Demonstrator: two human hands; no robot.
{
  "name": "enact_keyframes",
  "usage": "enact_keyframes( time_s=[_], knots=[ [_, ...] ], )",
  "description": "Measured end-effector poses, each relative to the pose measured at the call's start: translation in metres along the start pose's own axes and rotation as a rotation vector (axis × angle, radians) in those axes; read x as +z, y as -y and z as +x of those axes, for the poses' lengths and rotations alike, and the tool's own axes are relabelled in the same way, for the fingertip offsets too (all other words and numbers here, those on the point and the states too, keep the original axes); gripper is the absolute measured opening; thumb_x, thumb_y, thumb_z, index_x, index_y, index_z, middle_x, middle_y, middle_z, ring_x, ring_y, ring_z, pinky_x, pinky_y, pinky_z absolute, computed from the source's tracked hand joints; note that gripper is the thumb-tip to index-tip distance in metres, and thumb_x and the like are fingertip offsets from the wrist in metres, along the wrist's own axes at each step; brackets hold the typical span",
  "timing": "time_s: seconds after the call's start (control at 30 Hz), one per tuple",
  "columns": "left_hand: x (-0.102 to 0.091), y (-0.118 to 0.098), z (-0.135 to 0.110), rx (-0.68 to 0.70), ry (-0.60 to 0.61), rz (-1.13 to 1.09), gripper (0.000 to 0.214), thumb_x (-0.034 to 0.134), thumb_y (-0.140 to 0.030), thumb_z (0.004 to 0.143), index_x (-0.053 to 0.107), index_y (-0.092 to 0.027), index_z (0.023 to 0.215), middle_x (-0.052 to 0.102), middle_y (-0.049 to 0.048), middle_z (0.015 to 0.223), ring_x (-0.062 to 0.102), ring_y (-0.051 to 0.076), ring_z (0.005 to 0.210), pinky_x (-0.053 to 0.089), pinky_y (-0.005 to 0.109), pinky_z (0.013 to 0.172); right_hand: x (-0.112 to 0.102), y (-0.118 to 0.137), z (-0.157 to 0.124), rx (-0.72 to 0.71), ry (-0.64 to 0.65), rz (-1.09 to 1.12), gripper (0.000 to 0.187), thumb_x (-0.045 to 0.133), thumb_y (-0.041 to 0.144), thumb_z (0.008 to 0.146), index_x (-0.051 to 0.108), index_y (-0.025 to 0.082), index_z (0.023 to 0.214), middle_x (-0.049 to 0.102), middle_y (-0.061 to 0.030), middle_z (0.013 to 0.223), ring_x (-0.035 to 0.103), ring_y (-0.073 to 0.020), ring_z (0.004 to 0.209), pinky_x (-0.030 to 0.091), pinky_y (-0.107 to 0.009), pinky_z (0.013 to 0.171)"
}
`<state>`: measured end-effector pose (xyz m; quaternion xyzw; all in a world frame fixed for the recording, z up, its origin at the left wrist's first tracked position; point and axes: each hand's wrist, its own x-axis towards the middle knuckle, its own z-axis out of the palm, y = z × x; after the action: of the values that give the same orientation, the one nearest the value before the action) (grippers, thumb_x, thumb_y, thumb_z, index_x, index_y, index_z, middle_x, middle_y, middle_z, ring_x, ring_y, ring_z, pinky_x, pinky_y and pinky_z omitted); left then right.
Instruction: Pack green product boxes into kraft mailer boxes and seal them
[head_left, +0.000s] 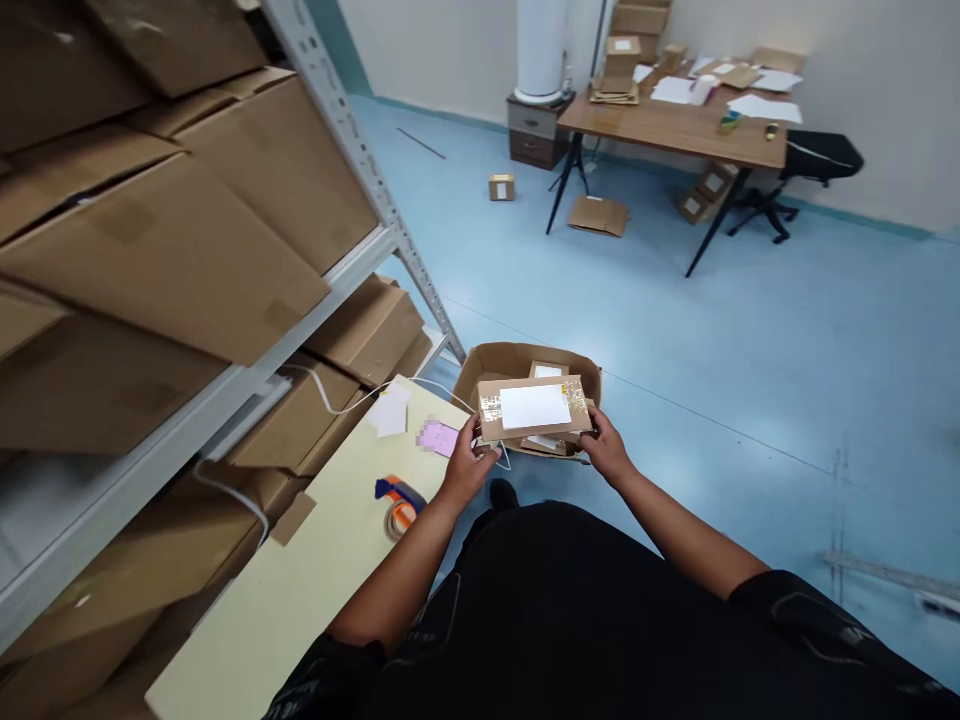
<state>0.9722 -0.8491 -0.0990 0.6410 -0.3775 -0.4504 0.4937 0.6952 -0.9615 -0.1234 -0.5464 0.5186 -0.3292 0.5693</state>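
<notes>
Okay, head view: both hands held one flat parcel [532, 408], brown card with a white label on top, level and roughly centred in front of the person. Left hand [469, 462] gripped its left end, fingers curled round the edge; right hand [604, 447] gripped the right end the same way. The parcel sat directly above an open carton [480, 365] on the blue floor, not touching it as far as I could tell; similar labelled packs lay inside. Near left, a pale yellow table [300, 600] carried a tape dispenser [397, 503], a white slip [390, 410] and a pink slip [439, 437], its detail blurred. A white cable [322, 390] ran from the rack to the table. The metal rack [360, 150] filled the left side, loaded with big brown boxes [187, 240]. Far right, a wooden desk [675, 125] held papers and small boxes, with a black chair [817, 160] just beside it. A small box [501, 187] and a flattened piece of cardboard [598, 215] lay on the floor near the desk.
</notes>
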Motion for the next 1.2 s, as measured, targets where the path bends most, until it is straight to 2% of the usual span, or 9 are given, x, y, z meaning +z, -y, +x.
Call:
enact_keyframes(
  time_s=[0.1, 0.23, 0.37, 0.5, 0.67, 0.83, 1.03, 1.2],
  knots=[
    [0.004, -0.002, 0.038, 0.007, 0.122, 0.003, 0.083, 0.076, -0.029, 0.081, 0.043, -0.026, 0.158, 0.056, 0.0143, 0.151, 0.055, 0.031, 0.139, 0.053, 0.045, 0.107, -0.005, 0.002, 0.002, 0.054, -0.124, 0.020, 0.073, 0.061, 0.027, 0.066, 0.059, 0.024, 0.138, 0.070, -0.0071, 0.131, 0.068, -0.0257, 0.107, 0.058, -0.038, 0.092],
    [0.004, -0.002, 0.076, 0.008, 0.261, 0.001, 0.086, 0.078, -0.028, 0.080, 0.043, -0.025, 0.158, 0.057, 0.0149, 0.151, 0.055, 0.032, 0.140, 0.053, 0.047, 0.108, -0.004, 0.007, 0.005, 0.044, -0.248, -0.004, 0.071, 0.062, 0.028, 0.067, 0.060, 0.025, 0.137, 0.069, -0.0070, 0.134, 0.065, -0.0275, 0.119, 0.055, -0.039, 0.099],
    [0.007, -0.001, 0.102, -0.004, 0.336, 0.038, 0.085, 0.076, -0.026, 0.080, 0.042, -0.022, 0.159, 0.055, 0.0163, 0.153, 0.053, 0.031, 0.142, 0.052, 0.047, 0.110, -0.003, 0.007, 0.009, 0.066, -0.313, -0.009, 0.070, 0.062, 0.028, 0.067, 0.061, 0.024, 0.137, 0.069, -0.0077, 0.135, 0.064, -0.0278, 0.121, 0.054, -0.039, 0.102],
    [0.018, 0.002, 0.119, -0.016, 0.362, 0.049, 0.086, 0.075, -0.027, 0.080, 0.041, -0.021, 0.159, 0.056, 0.0165, 0.154, 0.052, 0.031, 0.144, 0.051, 0.046, 0.112, -0.011, 0.004, 0.022, 0.084, -0.312, -0.044, 0.068, 0.061, 0.026, 0.067, 0.063, 0.025, 0.135, 0.070, -0.0061, 0.134, 0.064, -0.0268, 0.121, 0.054, -0.038, 0.102],
    [0.033, 0.005, 0.135, -0.033, 0.312, 0.095, 0.086, 0.074, -0.027, 0.081, 0.040, -0.022, 0.160, 0.054, 0.0160, 0.155, 0.051, 0.032, 0.146, 0.048, 0.049, 0.115, -0.029, -0.004, 0.054, 0.106, -0.257, -0.089, 0.075, 0.059, 0.026, 0.068, 0.061, 0.026, 0.144, 0.069, -0.0045, 0.139, 0.067, -0.0253, 0.118, 0.056, -0.037, 0.099],
    [0.037, 0.002, 0.149, -0.096, 0.101, 0.205, 0.083, 0.075, -0.024, 0.082, 0.041, -0.021, 0.158, 0.046, 0.0186, 0.162, 0.041, 0.035, 0.153, 0.042, 0.053, 0.120, -0.048, -0.021, 0.085, 0.230, -0.225, -0.177, 0.082, 0.063, 0.030, 0.071, 0.054, 0.026, 0.152, 0.060, -0.0076, 0.153, 0.060, -0.0275, 0.134, 0.054, -0.040, 0.106],
    [0.032, 0.004, 0.153, -0.162, -0.007, 0.157, 0.067, 0.071, -0.020, 0.083, 0.050, -0.020, 0.147, 0.059, 0.0185, 0.148, 0.056, 0.030, 0.140, 0.048, 0.049, 0.114, -0.065, -0.041, 0.092, 0.331, -0.194, -0.260, 0.065, 0.064, 0.033, 0.074, 0.064, 0.026, 0.138, 0.069, -0.0070, 0.139, 0.067, -0.0269, 0.122, 0.054, -0.043, 0.106],
    [0.032, 0.011, 0.144, -0.205, 0.009, 0.148, 0.056, 0.071, -0.021, 0.083, 0.057, -0.019, 0.137, 0.067, 0.0167, 0.136, 0.065, 0.027, 0.126, 0.050, 0.049, 0.110, -0.061, -0.052, 0.092, 0.367, -0.169, -0.282, 0.054, 0.063, 0.034, 0.073, 0.069, 0.024, 0.126, 0.074, -0.0072, 0.129, 0.071, -0.0258, 0.111, 0.056, -0.041, 0.100]
  ],
)
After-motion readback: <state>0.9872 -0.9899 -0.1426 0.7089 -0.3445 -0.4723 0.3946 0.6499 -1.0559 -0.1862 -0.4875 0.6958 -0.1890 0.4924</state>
